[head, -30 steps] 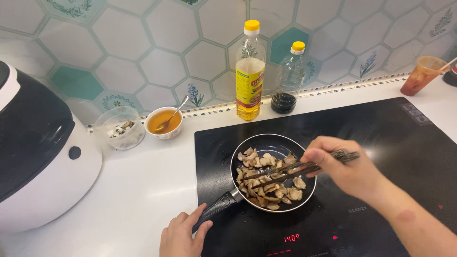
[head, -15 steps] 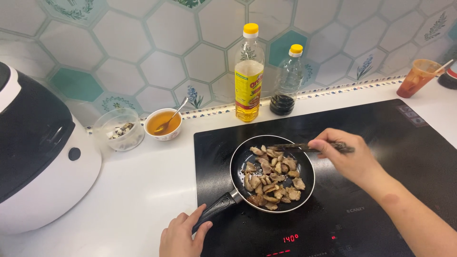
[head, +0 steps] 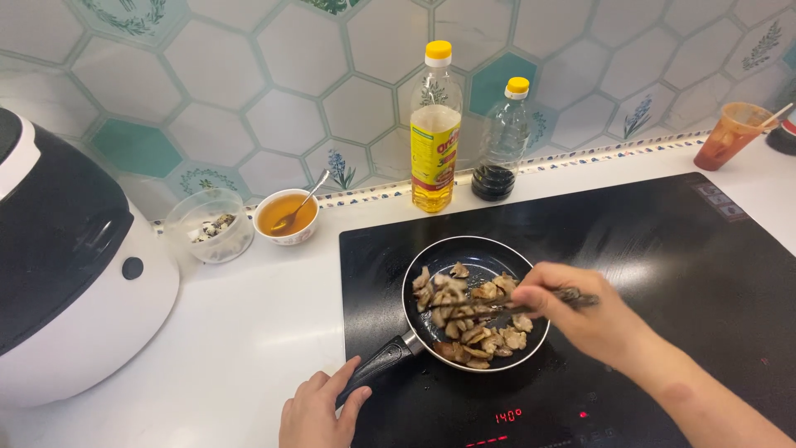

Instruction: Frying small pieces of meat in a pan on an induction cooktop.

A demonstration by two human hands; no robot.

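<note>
Our left hand [head: 319, 411] curls round the pan handle [head: 375, 365] at 7 o'clock; right hand [head: 580, 311] pinches dark chopsticks [head: 506, 305] over sliced mushrooms [head: 468, 315]; chopstick tips blurred.

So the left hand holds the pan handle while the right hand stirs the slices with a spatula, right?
Not quite: the head view shows the right hand stirring with dark chopsticks, not a spatula. The left hand does hold the pan handle.

Cooktop [head: 663, 249]: black glass, glossy. Frying pan [head: 489, 253]: dark matt non-stick interior, bright metal rim, matt black plastic handle. Oil bottle [head: 436, 133]: clear glossy plastic. Wall tiles [head: 207, 91] looked glazed; counter [head: 249, 315] smooth white.
</note>
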